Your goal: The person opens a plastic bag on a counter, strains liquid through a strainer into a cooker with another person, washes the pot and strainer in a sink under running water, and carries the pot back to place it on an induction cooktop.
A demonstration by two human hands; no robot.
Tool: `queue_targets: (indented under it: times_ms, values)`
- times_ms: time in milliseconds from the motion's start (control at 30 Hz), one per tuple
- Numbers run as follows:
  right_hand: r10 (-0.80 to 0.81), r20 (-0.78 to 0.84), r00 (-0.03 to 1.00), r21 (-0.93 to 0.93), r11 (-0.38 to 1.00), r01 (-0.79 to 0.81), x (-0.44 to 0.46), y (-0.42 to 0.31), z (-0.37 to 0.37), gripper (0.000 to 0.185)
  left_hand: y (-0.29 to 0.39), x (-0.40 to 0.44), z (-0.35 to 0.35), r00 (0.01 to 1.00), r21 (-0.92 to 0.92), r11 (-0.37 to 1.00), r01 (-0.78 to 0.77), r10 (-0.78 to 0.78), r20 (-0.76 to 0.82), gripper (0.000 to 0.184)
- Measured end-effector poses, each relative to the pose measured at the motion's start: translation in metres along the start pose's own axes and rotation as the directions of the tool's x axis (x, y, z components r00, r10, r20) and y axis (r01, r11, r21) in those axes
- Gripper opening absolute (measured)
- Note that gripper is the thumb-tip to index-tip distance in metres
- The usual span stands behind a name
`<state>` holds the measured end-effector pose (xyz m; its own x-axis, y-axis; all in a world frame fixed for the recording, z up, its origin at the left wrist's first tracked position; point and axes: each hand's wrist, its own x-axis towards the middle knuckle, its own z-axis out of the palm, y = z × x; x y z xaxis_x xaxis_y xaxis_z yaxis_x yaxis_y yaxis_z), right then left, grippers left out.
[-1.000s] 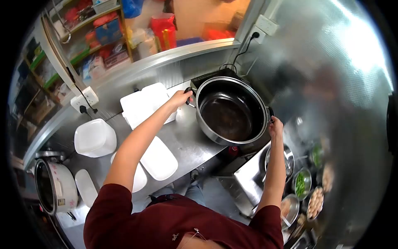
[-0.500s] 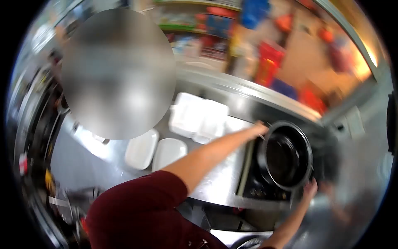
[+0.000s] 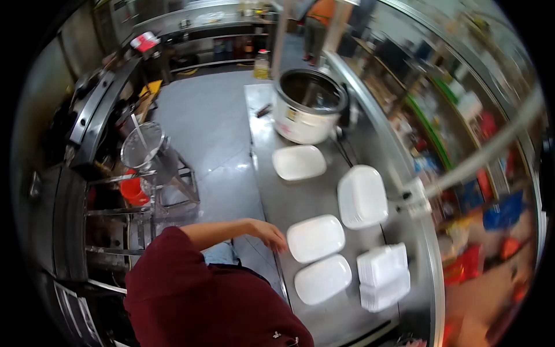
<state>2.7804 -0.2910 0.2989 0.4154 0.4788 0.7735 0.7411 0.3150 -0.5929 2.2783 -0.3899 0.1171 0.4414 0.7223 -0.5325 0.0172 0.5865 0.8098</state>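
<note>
My left hand reaches out over the near edge of the metal counter, its fingers stretched and loosely bent, holding nothing. Closest to its fingertips is a white rectangular plate; whether they touch, I cannot tell. A second white plate lies beside it. Farther along the counter is another white plate. At the back is a stack of white plates, and nearer me sit white foam boxes. My right hand is out of view.
A large white rice cooker with its inside showing stands at the counter's far end. On the left, a metal bucket with a stick in it rests on a stand, near a red bucket. A person's legs show in the background.
The view has swung left, from the dark pot to the plates and rice cooker. My left hand has left the pot's rim. The right hand, earlier beside the pot, has gone out of view.
</note>
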Motion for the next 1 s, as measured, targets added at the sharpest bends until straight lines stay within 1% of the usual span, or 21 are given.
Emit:
queue_targets:
  times_ms: [33,67,100,133,167,200,233,267,300,367,433,500,567,667,767,800,833,867,933,967,1000]
  values:
    - [-0.016,0.105,0.994,0.084,0.996,0.007,-0.019,-0.046,0.042,0.028,-0.044,-0.032,-0.039,0.963,-0.088,0.996,-0.028,0.003,-0.269,0.033]
    - [-0.034,0.202,0.979,0.165,0.986,0.000,-0.042,-0.092,0.080,0.029,-0.086,-0.060,-0.071,0.854,0.056,0.992,0.116,-0.070,-0.515,0.031]
    - [-0.055,0.286,0.957,0.237,0.971,-0.015,-0.067,-0.138,0.114,0.030,-0.122,-0.086,-0.104,0.682,0.159,0.942,0.295,-0.091,-0.725,0.030]
    - [-0.046,0.431,0.901,0.297,0.950,-0.094,-0.095,-0.180,0.146,0.027,-0.160,-0.111,-0.137,0.526,0.168,0.896,0.411,-0.082,-0.847,0.029]
    - [-0.065,0.580,0.812,0.329,0.930,-0.161,-0.114,-0.216,0.172,0.027,-0.189,-0.121,-0.152,0.362,0.133,0.848,0.513,-0.074,-0.929,0.029]
    - [-0.208,0.587,0.782,0.445,0.890,-0.097,-0.138,-0.258,0.201,0.021,-0.203,-0.130,-0.164,0.345,-0.035,0.932,0.360,-0.168,-0.924,0.029]
    - [-0.342,0.571,0.746,0.558,0.828,-0.047,-0.169,-0.297,0.226,0.016,-0.217,-0.139,-0.179,0.338,-0.197,0.961,0.192,-0.254,-0.906,0.030]
    - [-0.393,0.669,0.631,0.595,0.791,-0.138,-0.195,-0.340,0.244,0.017,-0.219,-0.152,-0.201,0.341,-0.340,0.940,0.017,-0.325,-0.882,0.031]
    - [-0.443,0.735,0.513,0.618,0.748,-0.241,-0.216,-0.372,0.255,0.018,-0.210,-0.162,-0.213,0.340,-0.301,0.954,0.014,-0.287,-0.896,0.031]
    - [-0.579,0.741,0.340,0.670,0.660,-0.339,-0.262,-0.420,0.282,0.021,-0.183,-0.169,-0.242,0.347,-0.220,0.975,0.012,-0.211,-0.914,0.032]
    - [-0.664,0.711,0.232,0.701,0.648,-0.297,-0.289,-0.463,0.299,0.021,-0.163,-0.161,-0.288,0.333,-0.060,0.998,0.029,-0.067,-0.941,0.029]
    - [-0.629,0.768,0.116,0.615,0.677,-0.404,-0.324,-0.479,0.329,0.022,-0.142,-0.143,-0.344,0.343,0.009,0.996,-0.088,0.038,-0.938,0.029]
    - [-0.552,0.834,0.025,0.482,0.705,-0.520,-0.357,-0.492,0.363,0.023,-0.086,-0.159,-0.388,0.351,0.147,0.967,-0.207,0.213,-0.912,0.030]
    - [-0.514,0.857,-0.030,0.411,0.719,-0.561,-0.397,-0.522,0.425,0.023,-0.027,-0.187,-0.462,0.406,0.191,0.959,-0.211,0.263,-0.875,0.030]
    - [-0.493,0.861,-0.122,0.338,0.736,-0.587,-0.419,-0.575,0.480,0.022,-0.029,-0.203,-0.550,0.561,-0.105,0.939,-0.329,0.104,-0.821,0.029]
    - [-0.499,0.853,-0.150,0.327,0.738,-0.591,-0.426,-0.599,0.503,0.022,-0.035,-0.216,-0.577,0.548,-0.176,0.934,-0.312,0.025,-0.836,0.028]
    - [-0.506,0.842,-0.184,0.297,0.722,-0.625,-0.445,-0.612,0.528,0.022,-0.050,-0.226,-0.602,0.384,0.003,0.991,-0.136,0.055,-0.922,0.027]
    - [-0.532,0.817,-0.221,0.286,0.707,-0.647,-0.463,-0.632,0.553,0.022,-0.069,-0.237,-0.622,0.227,0.135,0.988,0.077,0.115,-0.967,0.026]
    - [-0.561,0.765,-0.317,0.241,0.705,-0.667,-0.481,-0.673,0.586,0.022,-0.103,-0.265,-0.649,0.146,0.019,0.999,-0.028,0.023,-0.989,0.025]
    - [-0.575,0.733,-0.363,0.221,0.706,-0.672,-0.491,-0.701,0.603,0.022,-0.115,-0.283,-0.659,0.199,-0.190,0.959,-0.212,-0.148,-0.969,0.026]
    - [-0.592,0.697,-0.404,0.207,0.706,-0.677,-0.503,-0.727,0.622,0.022,-0.127,-0.302,-0.670,0.276,-0.383,0.843,-0.377,-0.293,-0.915,0.026]
